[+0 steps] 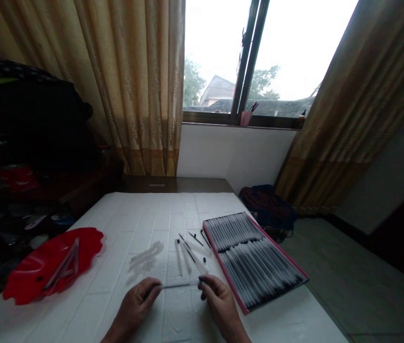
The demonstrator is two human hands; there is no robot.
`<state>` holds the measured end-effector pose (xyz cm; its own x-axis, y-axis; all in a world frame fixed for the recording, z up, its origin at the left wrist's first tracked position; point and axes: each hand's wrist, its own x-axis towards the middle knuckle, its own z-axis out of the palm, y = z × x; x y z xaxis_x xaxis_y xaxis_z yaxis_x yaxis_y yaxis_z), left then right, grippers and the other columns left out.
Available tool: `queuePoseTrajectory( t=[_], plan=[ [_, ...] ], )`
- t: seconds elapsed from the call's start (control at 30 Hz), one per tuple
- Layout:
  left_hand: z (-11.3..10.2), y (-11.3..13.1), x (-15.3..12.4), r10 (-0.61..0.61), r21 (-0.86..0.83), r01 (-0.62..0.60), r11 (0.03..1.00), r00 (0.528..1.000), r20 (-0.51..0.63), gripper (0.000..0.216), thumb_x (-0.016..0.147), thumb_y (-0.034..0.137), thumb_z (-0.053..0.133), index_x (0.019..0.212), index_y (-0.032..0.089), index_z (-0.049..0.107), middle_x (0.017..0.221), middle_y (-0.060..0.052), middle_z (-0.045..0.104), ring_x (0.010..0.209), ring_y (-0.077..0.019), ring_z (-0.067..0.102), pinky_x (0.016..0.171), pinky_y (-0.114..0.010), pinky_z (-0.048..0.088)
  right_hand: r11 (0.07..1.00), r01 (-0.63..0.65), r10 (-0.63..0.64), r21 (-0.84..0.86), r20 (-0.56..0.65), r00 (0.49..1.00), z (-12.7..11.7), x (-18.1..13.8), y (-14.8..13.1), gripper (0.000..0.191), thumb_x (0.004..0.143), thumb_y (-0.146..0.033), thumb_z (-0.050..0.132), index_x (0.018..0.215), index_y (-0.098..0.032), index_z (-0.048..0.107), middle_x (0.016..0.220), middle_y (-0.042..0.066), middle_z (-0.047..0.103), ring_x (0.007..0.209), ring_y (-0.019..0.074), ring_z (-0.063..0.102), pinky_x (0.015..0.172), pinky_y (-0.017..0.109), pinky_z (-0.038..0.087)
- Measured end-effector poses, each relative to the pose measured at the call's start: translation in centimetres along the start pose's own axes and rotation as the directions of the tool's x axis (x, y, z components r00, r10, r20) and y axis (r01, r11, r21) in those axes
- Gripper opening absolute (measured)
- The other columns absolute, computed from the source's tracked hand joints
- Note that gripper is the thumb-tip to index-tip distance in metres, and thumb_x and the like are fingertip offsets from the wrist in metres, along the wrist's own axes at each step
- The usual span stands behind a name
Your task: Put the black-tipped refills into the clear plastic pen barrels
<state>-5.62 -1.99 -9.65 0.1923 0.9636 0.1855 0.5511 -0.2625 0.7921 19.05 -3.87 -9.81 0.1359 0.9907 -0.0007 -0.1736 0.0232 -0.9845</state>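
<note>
left hand (135,305) and right hand (219,300) fingers pinching one pen (180,285) | plate (26,281) left of it: few finished | box (255,259) right: full

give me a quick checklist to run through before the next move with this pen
1. Both hands on the pen: ok. The left hand and right hand each pinch one end of the pen.
2. Pen clear of the table: cannot tell, it sits low over it.
3. Loose pen parts in reach: ok, they lie just beyond the hands.
4. Clear tubes out of the way: ok, apart from the hands.
5. Box of pens on the table: not ok, its near corner overhangs the right edge.
6. Red tray with pens in it: ok, at the far left.
</note>
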Motion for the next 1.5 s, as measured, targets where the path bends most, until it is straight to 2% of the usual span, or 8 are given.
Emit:
queuePoseTrajectory(
  t=[0.27,0.4,0.57,0.73,0.93,1.03,1.17,1.5],
  plan=[
    [-0.3,0.8,0.4,-0.096,-0.072,0.101,0.992,0.993,0.066,0.056,0.078,0.069,0.037,0.053,0.021,0.051,0.056,0.001,0.052,0.057,-0.0151,0.051,0.058,-0.025,0.042,0.997,0.048,-0.048,-0.066,0.013,0.999,-0.1,0.2,0.2,0.024,0.066,-0.041,0.074,0.076,-0.019,0.076,0.066,0.002,0.064,0.057,0.0141,0.053,0.054,0.024,0.044],
    [-0.1,0.8,0.4,-0.151,-0.126,0.159,0.979,0.986,0.071,0.06,0.074,0.076,0.035,0.05,0.021,0.043,0.052,0.002,0.044,0.053,-0.0136,0.044,0.054,-0.025,0.037,0.997,0.069,-0.069,-0.037,-0.004,0.998,-0.1,0.1,-0.2,0.022,0.063,-0.038,0.076,0.075,-0.02,0.076,0.067,0.002,0.064,0.06,0.0151,0.054,0.056,0.024,0.045],
    [0.0,0.8,0.1,-0.238,-0.21,0.246,0.946,0.969,0.064,0.063,0.072,0.082,0.027,0.05,0.024,0.033,0.045,0.006,0.029,0.044,-0.0102,0.03,0.044,-0.024,0.027,0.999,0.012,-0.005,0.045,-0.14,0.99,-0.2,0.1,-0.3,0.029,0.063,-0.041,0.075,0.082,-0.019,0.076,0.063,0.001,0.063,0.057,0.0146,0.054,0.054,0.024,0.045],
    [0.0,0.7,0.1,-0.247,-0.243,0.251,0.937,0.968,0.046,0.064,0.068,0.084,0.034,0.048,0.023,0.037,0.046,0.005,0.034,0.047,-0.0113,0.034,0.047,-0.024,0.03,0.998,-0.012,0.021,0.062,-0.139,0.99,0.1,0.5,0.3,0.033,0.06,-0.041,0.078,0.081,-0.016,0.073,0.059,0.0,0.063,0.049,0.0122,0.052,0.048,0.022,0.042],
    [0.0,0.8,0.0,-0.227,-0.241,0.23,0.943,0.973,0.04,0.06,0.072,0.078,0.038,0.049,0.022,0.04,0.049,0.004,0.037,0.049,-0.0119,0.036,0.048,-0.024,0.03,0.97,-0.079,0.13,0.23,-0.215,0.968,-0.1,0.8,1.0,0.064,0.059,-0.04,0.079,0.117,-0.022,0.059,0.108,0.012,0.069,0.076,0.0213,0.067,0.05,0.022,0.045],
    [0.0,0.9,0.0,-0.22,-0.236,0.225,0.945,0.974,0.047,0.06,0.073,0.077,0.037,0.05,0.022,0.04,0.049,0.004,0.037,0.049,-0.0121,0.036,0.049,-0.025,0.031,0.987,-0.071,0.095,0.147,-0.166,0.981,0.0,0.8,1.2,0.052,0.06,-0.045,0.077,0.102,-0.017,0.067,0.095,0.013,0.072,0.064,0.0194,0.065,0.044,0.022,0.041],
    [-0.1,0.8,0.0,-0.203,-0.233,0.212,0.949,0.977,0.064,0.061,0.071,0.079,0.038,0.049,0.022,0.041,0.049,0.004,0.038,0.049,-0.0124,0.037,0.05,-0.025,0.032,1.0,-0.017,0.018,0.01,-0.076,0.997,0.2,0.6,0.7,0.04,0.067,-0.051,0.07,0.083,-0.015,0.074,0.069,0.007,0.071,0.05,0.0138,0.058,0.051,0.025,0.044],
    [-0.2,0.8,0.2,-0.196,-0.276,0.205,0.939,0.979,0.059,0.059,0.067,0.077,0.047,0.047,0.021,0.046,0.049,0.003,0.042,0.051,-0.0128,0.041,0.051,-0.024,0.035,1.0,-0.004,0.004,0.008,-0.001,1.0,0.4,0.5,0.5,0.024,0.067,-0.039,0.072,0.066,-0.016,0.064,0.057,-0.001,0.063,0.044,0.0098,0.052,0.044,0.02,0.039]
  ],
)
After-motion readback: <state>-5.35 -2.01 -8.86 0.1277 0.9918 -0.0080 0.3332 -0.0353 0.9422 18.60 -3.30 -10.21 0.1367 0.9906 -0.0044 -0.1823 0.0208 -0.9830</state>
